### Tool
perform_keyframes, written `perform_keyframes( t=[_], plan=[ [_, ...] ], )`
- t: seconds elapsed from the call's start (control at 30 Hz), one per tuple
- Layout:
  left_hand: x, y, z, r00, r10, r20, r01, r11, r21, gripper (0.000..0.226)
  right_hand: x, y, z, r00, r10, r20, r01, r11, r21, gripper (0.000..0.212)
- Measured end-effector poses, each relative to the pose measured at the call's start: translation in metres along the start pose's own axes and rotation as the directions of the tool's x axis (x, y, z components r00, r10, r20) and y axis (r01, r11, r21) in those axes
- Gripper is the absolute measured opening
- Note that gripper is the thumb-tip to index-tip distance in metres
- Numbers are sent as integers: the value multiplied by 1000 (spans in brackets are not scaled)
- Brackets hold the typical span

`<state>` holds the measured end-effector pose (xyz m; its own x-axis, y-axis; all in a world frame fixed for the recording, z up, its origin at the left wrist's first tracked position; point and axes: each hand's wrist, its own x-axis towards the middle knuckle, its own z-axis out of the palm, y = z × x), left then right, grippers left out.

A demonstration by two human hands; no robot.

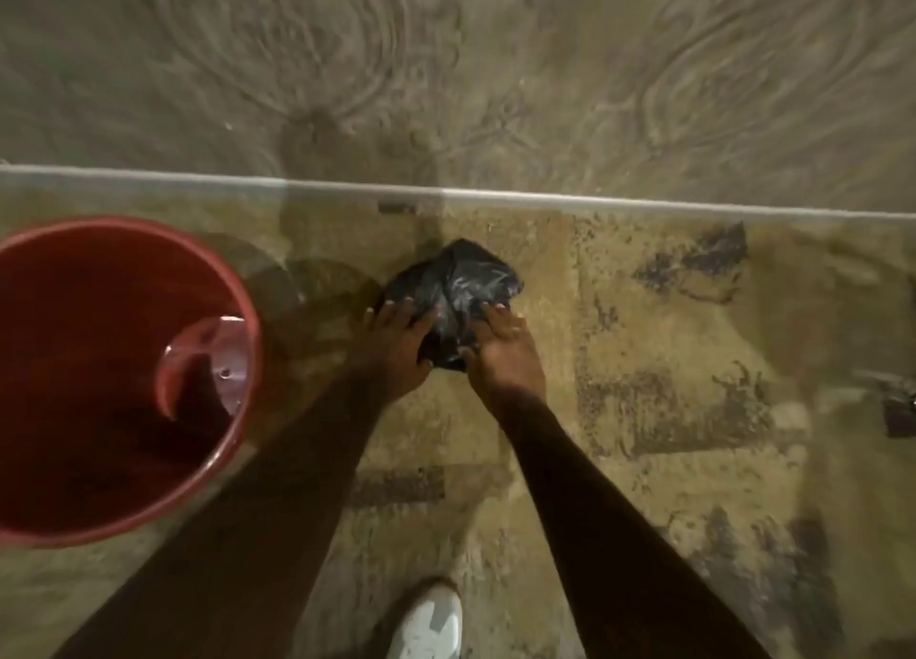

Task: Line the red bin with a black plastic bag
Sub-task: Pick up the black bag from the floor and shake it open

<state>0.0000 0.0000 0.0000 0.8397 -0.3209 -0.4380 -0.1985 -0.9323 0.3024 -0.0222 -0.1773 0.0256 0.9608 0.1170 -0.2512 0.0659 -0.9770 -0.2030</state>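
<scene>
At far left we see the red bin [99,381] standing upright on the floor, mouth open toward the camera, w/ its left edge cut off by the frame; inside, only the red wall and a glossy base show, no liner fitted. Just right of the bin, our left hand [404,344] reaches down to the floor, fingers [396,309] spread and curled over the left side of the black plastic bag [453,292]. The bag sits bunched in a crumpled lump on the patterned floor [644,410], near the bin but apart from it, just below the pale strip [545,197] that runs across the frame. Our right hand [505,356] presses on the bag's right side, fingers [495,319] narrow and laid on the plastic, thumb tucked at the lower edge; both hands grip the same lump. Bottom centre, a white shoe [429,624] rests on the floor. At far right a small dark item [899,406] lies on the floor, too blurred to ID.
</scene>
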Motion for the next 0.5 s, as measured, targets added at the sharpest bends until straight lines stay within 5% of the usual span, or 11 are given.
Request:
perform_keyframes(
  t=[0.23,0.4,0.5],
  plan=[
    [43,3,66,1000,7,-17,-4,985,174,91,10,3,85,999,50,7,-49,994,-100,61],
    [53,2,66,988,86,-130,-50,965,258,43,27,15,98,999,49,-2,-49,992,-114,27],
    [47,0,53,966,154,-210,-112,973,201,37,31,17,82,994,46,-97,-49,999,-24,19]
  ],
)
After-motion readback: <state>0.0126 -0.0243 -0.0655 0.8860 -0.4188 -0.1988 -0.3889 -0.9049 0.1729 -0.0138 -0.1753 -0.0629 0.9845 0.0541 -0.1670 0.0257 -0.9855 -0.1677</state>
